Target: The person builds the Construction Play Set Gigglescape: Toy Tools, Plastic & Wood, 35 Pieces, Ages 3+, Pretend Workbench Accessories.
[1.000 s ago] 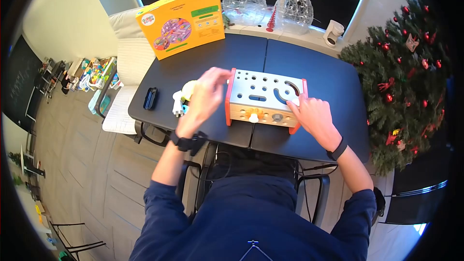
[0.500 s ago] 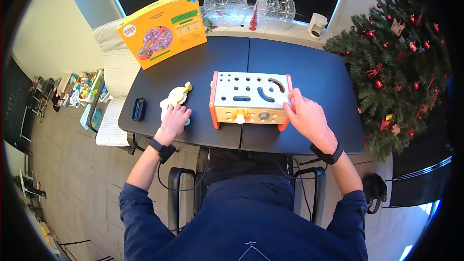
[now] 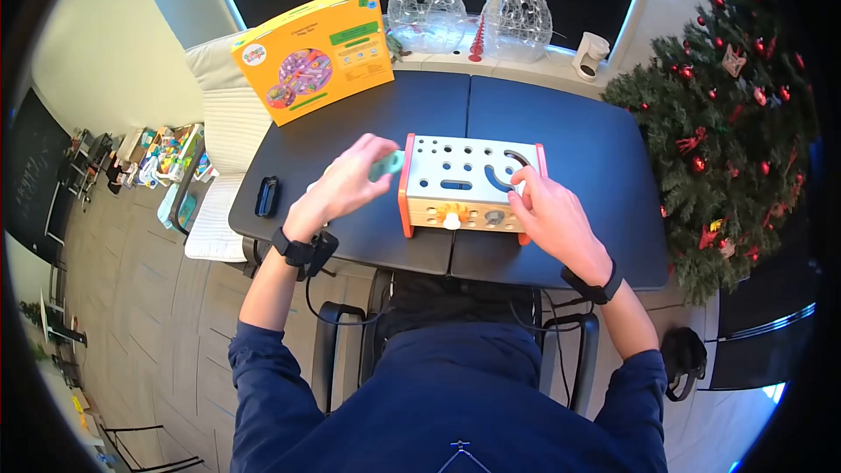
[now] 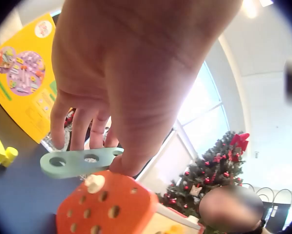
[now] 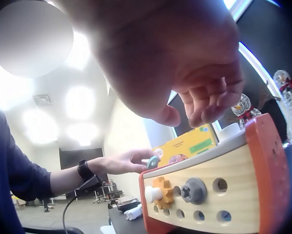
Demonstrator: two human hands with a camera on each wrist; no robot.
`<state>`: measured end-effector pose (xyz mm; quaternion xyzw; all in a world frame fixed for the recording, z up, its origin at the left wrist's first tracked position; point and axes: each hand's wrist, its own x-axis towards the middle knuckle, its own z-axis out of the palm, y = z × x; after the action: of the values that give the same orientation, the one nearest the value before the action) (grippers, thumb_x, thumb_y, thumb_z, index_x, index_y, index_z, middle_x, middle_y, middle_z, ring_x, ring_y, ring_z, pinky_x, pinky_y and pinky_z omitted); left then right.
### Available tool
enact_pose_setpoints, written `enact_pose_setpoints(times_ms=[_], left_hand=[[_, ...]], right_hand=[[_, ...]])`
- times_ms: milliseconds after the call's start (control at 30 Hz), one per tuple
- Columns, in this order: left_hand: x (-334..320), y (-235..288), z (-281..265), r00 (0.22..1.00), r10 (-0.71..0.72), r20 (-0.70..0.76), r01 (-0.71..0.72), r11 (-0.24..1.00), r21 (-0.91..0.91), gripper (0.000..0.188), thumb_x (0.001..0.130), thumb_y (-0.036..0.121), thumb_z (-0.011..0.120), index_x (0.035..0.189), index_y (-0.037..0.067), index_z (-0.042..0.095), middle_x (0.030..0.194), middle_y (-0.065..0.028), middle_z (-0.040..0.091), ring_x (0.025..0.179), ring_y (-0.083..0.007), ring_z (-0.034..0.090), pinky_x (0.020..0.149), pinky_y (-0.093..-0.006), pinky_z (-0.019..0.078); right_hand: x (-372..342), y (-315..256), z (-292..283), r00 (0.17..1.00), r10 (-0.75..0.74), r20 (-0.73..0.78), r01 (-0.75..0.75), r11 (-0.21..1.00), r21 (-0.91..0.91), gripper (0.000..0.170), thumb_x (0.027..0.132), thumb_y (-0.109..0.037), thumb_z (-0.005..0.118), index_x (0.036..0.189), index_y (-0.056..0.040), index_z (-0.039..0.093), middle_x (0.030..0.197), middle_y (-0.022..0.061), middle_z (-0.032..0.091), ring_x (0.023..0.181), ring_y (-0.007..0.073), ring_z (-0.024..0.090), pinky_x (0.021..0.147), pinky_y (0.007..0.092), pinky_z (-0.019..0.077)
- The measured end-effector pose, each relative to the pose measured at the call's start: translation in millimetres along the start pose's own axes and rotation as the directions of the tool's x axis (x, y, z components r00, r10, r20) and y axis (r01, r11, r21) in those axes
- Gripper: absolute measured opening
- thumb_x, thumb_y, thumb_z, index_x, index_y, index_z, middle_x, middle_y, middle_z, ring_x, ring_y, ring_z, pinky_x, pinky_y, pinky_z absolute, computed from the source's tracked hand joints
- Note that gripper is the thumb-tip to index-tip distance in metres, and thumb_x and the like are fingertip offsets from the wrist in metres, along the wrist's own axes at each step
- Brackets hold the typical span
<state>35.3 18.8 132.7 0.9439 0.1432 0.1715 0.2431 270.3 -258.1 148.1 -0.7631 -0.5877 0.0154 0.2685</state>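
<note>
In the left wrist view the left hand (image 4: 121, 83) pinches a green strip with holes (image 4: 73, 163) between thumb and fingers, just above the red end panel (image 4: 136, 200), where a cream peg head (image 4: 95, 183) sticks out. The toy bench (image 3: 460, 166) has a grey top with holes and a slot. Its wooden front carries an orange gear (image 5: 163, 193) and a grey bolt (image 5: 194, 190). Over the right end of the top is the right hand (image 3: 561, 219), fingers bent, nothing visible between them; a white round piece (image 5: 230, 130) lies on the top below it.
A yellow box (image 3: 320, 52) stands at the table's back left. At the left edge is a small dark case (image 3: 267, 197). Yellow pieces (image 4: 0, 151) lie left of the bench. A decorated tree (image 3: 718, 140) stands right of the table (image 3: 604, 158).
The left hand has come back from the loose pieces at the left, now with the green strip, to the bench's left end. The right hand has stayed near the bench's right end.
</note>
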Motion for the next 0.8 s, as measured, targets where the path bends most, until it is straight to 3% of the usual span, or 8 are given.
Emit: enact_pose_setpoints(times_ms=[67, 100, 233, 333, 500, 600, 733, 800], left_hand=[[3.5, 24.3, 5.1, 0.992, 0.125, 0.033, -0.126, 0.991, 0.046, 0.042, 0.092, 0.01, 0.071, 0.133, 0.006, 0.062, 0.128, -0.0139, 0.063, 0.117, -0.0388, 0.067, 0.097, -0.0448, 0.0569], [5.3, 50.7, 1.6, 0.994, 0.011, 0.106, -0.013, 1.0, 0.016, 0.043, 0.091, 0.007, 0.073, 0.133, 0.007, 0.064, 0.128, -0.0125, 0.063, 0.122, -0.0361, 0.064, 0.102, -0.0445, 0.0537], [17.4, 44.2, 26.2, 0.958, 0.204, 0.201, -0.22, 0.973, 0.062, 0.042, 0.089, 0.003, 0.074, 0.131, 0.009, 0.066, 0.128, -0.0101, 0.064, 0.129, -0.0328, 0.06, 0.111, -0.0474, 0.0464], [24.7, 39.5, 35.3, 0.949, 0.25, 0.193, -0.246, 0.968, -0.042, 0.044, 0.088, 0.004, 0.077, 0.13, 0.007, 0.066, 0.129, -0.0103, 0.064, 0.129, -0.0337, 0.059, 0.114, -0.0496, 0.0444], [13.5, 37.0, 21.6, 0.956, 0.283, 0.077, -0.284, 0.959, 0.01, 0.061, 0.091, 0.009, 0.079, 0.147, 0.007, 0.055, 0.15, -0.0156, 0.057, 0.15, -0.0382, 0.045, 0.125, -0.0469, 0.0386], [-13.3, 21.7, 3.7, 0.993, 0.011, -0.12, -0.018, 0.998, -0.054, 0.053, 0.096, 0.014, 0.075, 0.145, 0.006, 0.057, 0.148, -0.0163, 0.058, 0.146, -0.0385, 0.049, 0.122, -0.0466, 0.0409], [-36.8, -66.3, 2.8, 0.942, -0.154, -0.3, 0.224, 0.95, 0.218, 0.041, 0.1, 0.021, 0.07, 0.138, 0.007, 0.062, 0.139, -0.0169, 0.063, 0.132, -0.0384, 0.057, 0.111, -0.0467, 0.0494], [-52.3, -104.5, 8.6, 0.92, -0.291, -0.263, 0.369, 0.869, 0.328, 0.048, 0.097, 0.023, 0.073, 0.141, 0.008, 0.061, 0.142, -0.0172, 0.061, 0.133, -0.0392, 0.055, 0.112, -0.048, 0.0498]], right_hand=[[6.7, -5.8, 4.8, 0.999, -0.044, 0.021, 0.043, 0.999, 0.026, 0.022, 0.102, -0.02, 0.066, 0.114, -0.0028, 0.059, 0.086, 0.0178, 0.071, 0.082, 0.0388, 0.071, 0.074, 0.0507, 0.0559], [10.2, -6.1, 10.4, 0.997, -0.077, 0.022, 0.077, 0.997, 0.026, 0.023, 0.102, -0.021, 0.067, 0.115, -0.0026, 0.059, 0.09, 0.0187, 0.071, 0.087, 0.039, 0.071, 0.077, 0.0507, 0.0559], [24.2, -6.1, 37.3, 0.984, -0.167, 0.066, 0.159, 0.982, 0.102, 0.031, 0.1, -0.025, 0.071, 0.118, -0.0021, 0.061, 0.108, 0.0213, 0.07, 0.104, 0.039, 0.068, 0.089, 0.0501, 0.0544], [32.9, -12.1, 53.5, 0.96, -0.279, 0.0, 0.278, 0.959, 0.055, 0.037, 0.097, -0.03, 0.077, 0.121, -0.0042, 0.063, 0.109, 0.0164, 0.067, 0.106, 0.0346, 0.068, 0.091, 0.0461, 0.0538], [41.6, -17.4, 64.4, 0.965, -0.251, 0.078, 0.251, 0.968, 0.012, 0.041, 0.096, -0.03, 0.078, 0.123, -0.0031, 0.062, 0.111, 0.016, 0.066, 0.108, 0.0363, 0.066, 0.092, 0.0482, 0.0535], [44.8, -15.7, 67.5, 0.963, -0.263, 0.057, 0.261, 0.965, 0.037, 0.041, 0.096, -0.03, 0.078, 0.123, -0.0026, 0.063, 0.111, 0.0162, 0.066, 0.107, 0.0364, 0.066, 0.092, 0.0486, 0.0538], [44.2, -19.0, 66.2, 0.964, -0.25, 0.091, 0.249, 0.968, 0.026, 0.04, 0.097, -0.03, 0.077, 0.123, -0.0024, 0.063, 0.112, 0.0169, 0.066, 0.108, 0.037, 0.066, 0.093, 0.0486, 0.0543], [46.2, -21.1, 65.2, 0.965, -0.242, 0.097, 0.241, 0.97, 0.026, 0.039, 0.098, -0.029, 0.076, 0.124, -0.0024, 0.064, 0.111, 0.0173, 0.066, 0.108, 0.0373, 0.066, 0.093, 0.0486, 0.0545]])
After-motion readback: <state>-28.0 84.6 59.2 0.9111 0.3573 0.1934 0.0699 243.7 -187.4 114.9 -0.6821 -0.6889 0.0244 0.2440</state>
